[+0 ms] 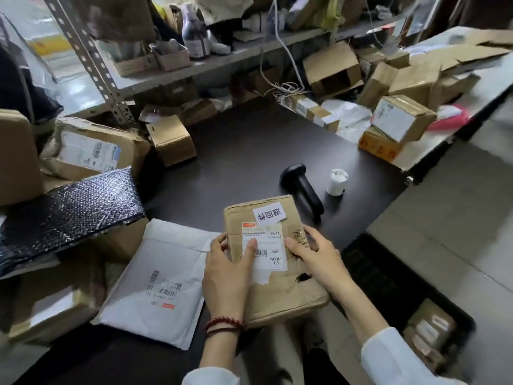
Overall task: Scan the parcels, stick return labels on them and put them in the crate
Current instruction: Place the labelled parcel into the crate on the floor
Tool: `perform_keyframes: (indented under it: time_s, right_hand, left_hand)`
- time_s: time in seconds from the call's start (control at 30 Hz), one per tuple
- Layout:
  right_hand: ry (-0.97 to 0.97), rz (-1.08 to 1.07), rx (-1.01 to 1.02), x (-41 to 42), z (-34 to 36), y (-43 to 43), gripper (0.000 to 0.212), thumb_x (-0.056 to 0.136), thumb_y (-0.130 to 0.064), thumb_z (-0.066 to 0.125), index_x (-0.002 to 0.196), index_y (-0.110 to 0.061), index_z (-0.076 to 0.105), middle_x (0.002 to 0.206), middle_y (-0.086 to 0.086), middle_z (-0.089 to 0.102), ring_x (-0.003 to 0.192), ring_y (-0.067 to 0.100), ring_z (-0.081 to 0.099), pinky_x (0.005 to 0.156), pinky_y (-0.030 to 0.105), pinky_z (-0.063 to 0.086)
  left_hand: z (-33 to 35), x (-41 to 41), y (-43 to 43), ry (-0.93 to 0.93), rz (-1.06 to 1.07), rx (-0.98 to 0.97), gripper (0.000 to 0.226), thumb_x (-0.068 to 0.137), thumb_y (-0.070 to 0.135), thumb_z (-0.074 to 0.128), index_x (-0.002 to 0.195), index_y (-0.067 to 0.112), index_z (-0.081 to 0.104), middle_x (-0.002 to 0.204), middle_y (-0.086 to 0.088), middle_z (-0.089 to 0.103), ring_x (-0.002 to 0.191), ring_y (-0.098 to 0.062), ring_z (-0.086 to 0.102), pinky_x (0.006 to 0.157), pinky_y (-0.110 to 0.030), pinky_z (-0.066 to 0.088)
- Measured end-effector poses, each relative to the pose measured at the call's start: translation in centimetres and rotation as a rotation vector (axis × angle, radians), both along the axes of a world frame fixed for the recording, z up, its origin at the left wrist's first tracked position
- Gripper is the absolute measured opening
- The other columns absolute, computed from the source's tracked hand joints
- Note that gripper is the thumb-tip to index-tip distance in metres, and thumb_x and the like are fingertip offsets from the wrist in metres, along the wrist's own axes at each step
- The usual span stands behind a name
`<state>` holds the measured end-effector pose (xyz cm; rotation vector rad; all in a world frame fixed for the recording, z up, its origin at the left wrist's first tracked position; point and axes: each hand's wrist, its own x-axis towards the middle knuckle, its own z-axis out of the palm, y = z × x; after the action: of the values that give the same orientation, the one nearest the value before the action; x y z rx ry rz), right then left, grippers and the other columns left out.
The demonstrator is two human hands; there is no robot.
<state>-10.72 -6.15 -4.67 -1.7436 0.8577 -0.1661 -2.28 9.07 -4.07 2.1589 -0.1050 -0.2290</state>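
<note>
Centrally, low in the frame, a person is holding a brown cardboard parcel point(277, 290) at the near edge of a dark table point(249, 151). The left hand point(227, 270) is gripping the parcel's left edge, with the thumb lying on the white shipping label point(266, 254) and the fingers curling round the side. The right hand point(313, 257) is resting on the parcel's top right, with the fingers spread and lightly bent and the thumb touching the shipping label's right edge. A white return label point(269, 213) is sitting on the parcel's far end, just above the shipping label.

Just beyond the parcel's far right corner, a black scanner point(302, 190) is lying on the table, and a white label roll point(336, 182) is standing just beside it. Bare dark tabletop is stretching behind them across the middle of the frame.

At left, a white mailer point(161, 279) is lying just beside the parcel, and a black bubble-wrapped package point(69, 215) is crowding the left margin. At lower right, below the table's edge, a black crate point(361, 259) is holding packed boxes point(427, 334). Loose cartons point(172, 140) are lining the table's far edge under a metal shelf point(166, 70).
</note>
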Motion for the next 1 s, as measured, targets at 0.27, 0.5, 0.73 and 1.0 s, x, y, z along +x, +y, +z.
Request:
perform_keyframes:
  time_s: [0.27, 0.5, 0.73, 1.0]
  right_hand:
    - [-0.245, -0.357, -0.007, -7.6, 2.7, -2.2, 0.058, 0.066, -0.067, 0.066, 0.12, -0.045, 0.059, 0.111, -0.016, 0.07, 0.108, 0.009, 0.064, 0.099, 0.044, 0.049]
    - [-0.296, -0.734, -0.033, -18.5, 2.5, -7.4, 0.048, 0.078, -0.054, 0.07, 0.119, -0.032, 0.062, 0.103, -0.018, 0.071, 0.102, 0.004, 0.065, 0.095, 0.033, 0.049]
    - [-0.299, -1.053, -0.001, -29.6, -0.6, -15.7, 0.043, 0.082, -0.045, 0.071, 0.122, -0.037, 0.057, 0.102, -0.021, 0.07, 0.102, 0.003, 0.064, 0.082, 0.021, 0.047]
    - [-0.148, -1.052, 0.119, -36.9, -6.0, -28.5, 0.033, 0.086, -0.041, 0.068, 0.111, -0.031, 0.049, 0.107, -0.011, 0.065, 0.095, 0.005, 0.06, 0.087, 0.028, 0.045]
  left_hand:
    - [3.6, -4.2, -5.1, -0.143, -0.253, -0.227, 0.065, 0.068, 0.074, 0.063, 0.122, 0.041, 0.046, 0.117, 0.02, 0.057, 0.104, -0.003, 0.058, 0.087, -0.038, 0.052]
    - [3.9, -11.4, -14.3, -0.033, -0.689, -0.303, 0.059, 0.073, 0.064, 0.066, 0.122, 0.036, 0.05, 0.118, 0.022, 0.058, 0.104, 0.003, 0.057, 0.088, -0.03, 0.051]
    - [1.1, -20.7, -24.8, 0.077, -0.98, -0.204, 0.048, 0.075, 0.063, 0.064, 0.115, 0.04, 0.051, 0.11, 0.022, 0.059, 0.093, 0.008, 0.058, 0.082, -0.025, 0.053]
    - [-4.1, -26.9, -39.0, 0.21, -1.137, -0.118, 0.061, 0.074, 0.041, 0.077, 0.127, 0.029, 0.048, 0.116, 0.014, 0.058, 0.095, -0.004, 0.063, 0.077, -0.018, 0.052]
